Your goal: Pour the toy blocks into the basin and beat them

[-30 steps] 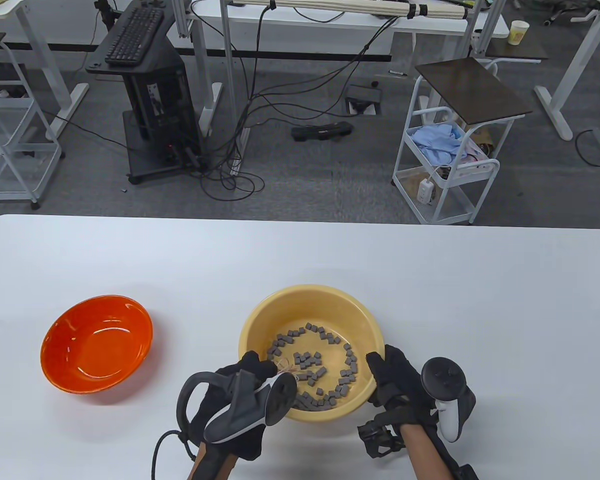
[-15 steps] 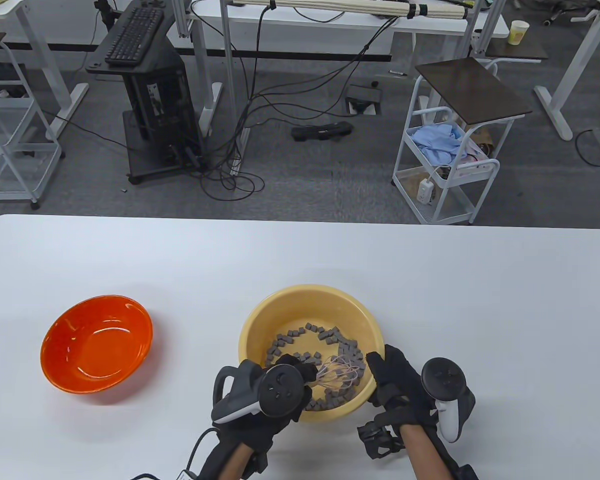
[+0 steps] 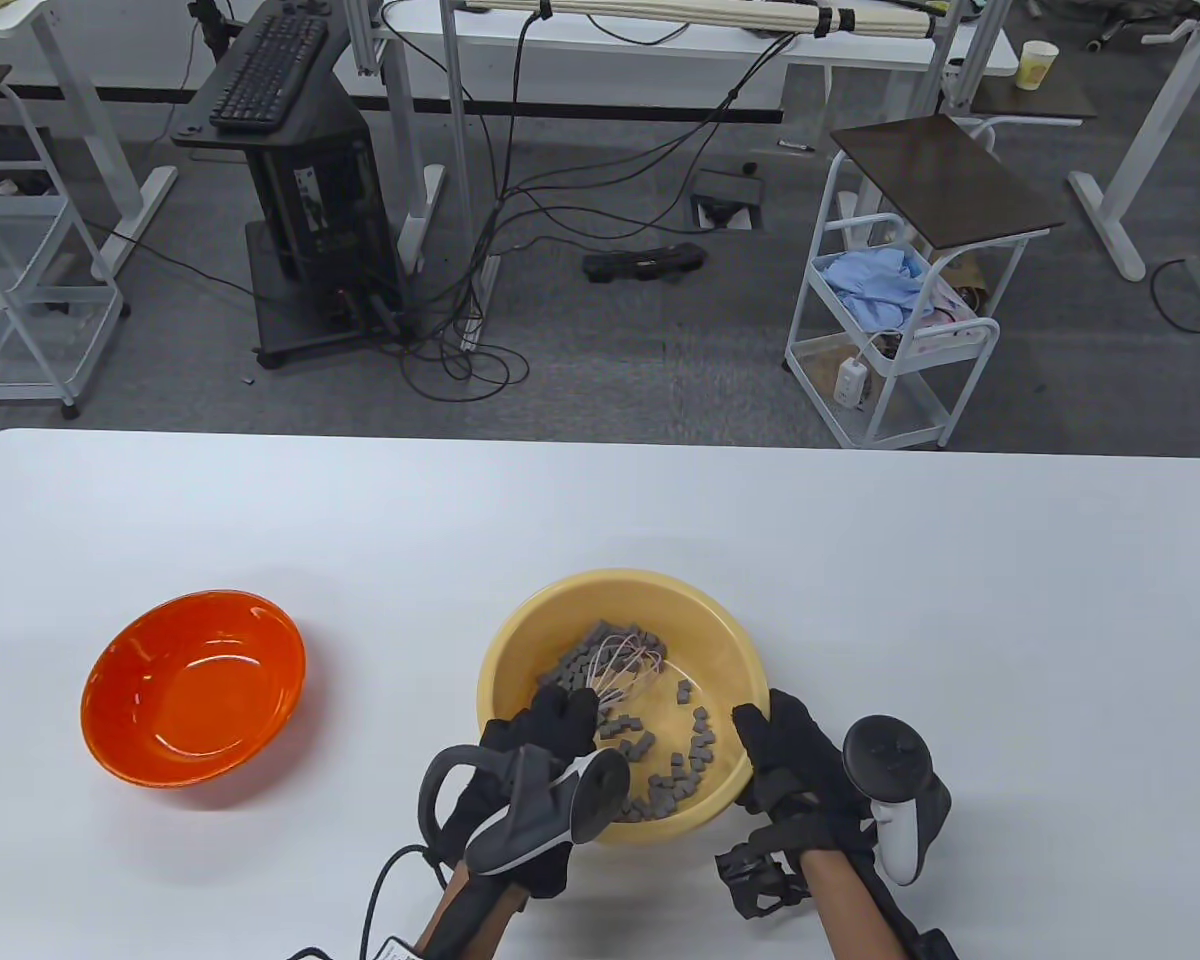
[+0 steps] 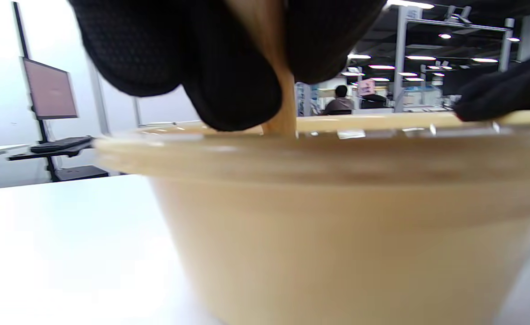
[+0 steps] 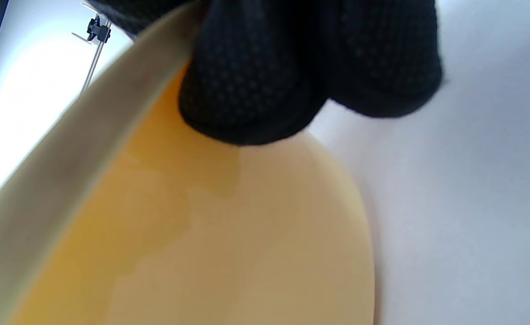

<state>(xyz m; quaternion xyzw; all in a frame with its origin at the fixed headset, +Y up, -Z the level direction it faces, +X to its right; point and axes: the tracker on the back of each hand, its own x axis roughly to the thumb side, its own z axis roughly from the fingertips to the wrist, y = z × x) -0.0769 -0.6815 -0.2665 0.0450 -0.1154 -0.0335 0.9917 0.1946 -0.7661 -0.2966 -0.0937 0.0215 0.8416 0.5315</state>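
Beating step in hand; pouring looks done, judging by the layout. The orange bowl (image 3: 193, 687) sits empty, well apart to the left on the bench (image 3: 860, 560). The grey toy blocks (image 3: 660, 760) all lie inside the yellow basin (image 3: 750, 655), some heaped at the far-left wall, the rest scattered across the near and right floor.

Your left hand (image 3: 540, 745) is curled round the handle of a wire whisk (image 3: 615, 665), fingers closed on it just above the near rim. The left wrist view shows the handle passing between your gloved fingers (image 4: 228, 90) down behind the rim. The whisk head is low in the far-left part of the basin, among the heaped blocks.

Your right hand (image 3: 790, 755) grips the basin's right rim. In the right wrist view its fingers (image 5: 255, 90) are wrapped over the lip onto the outer wall, steadying it.

Next move, as I judge it: sweep the whisk round toward the near-right scatter, keeping the head down on the floor of the basin. Keep your right hand firm on the rim, since the basin looks light and could slide. Watch the heap at the wall: a hard stroke there may flick blocks over the edge.
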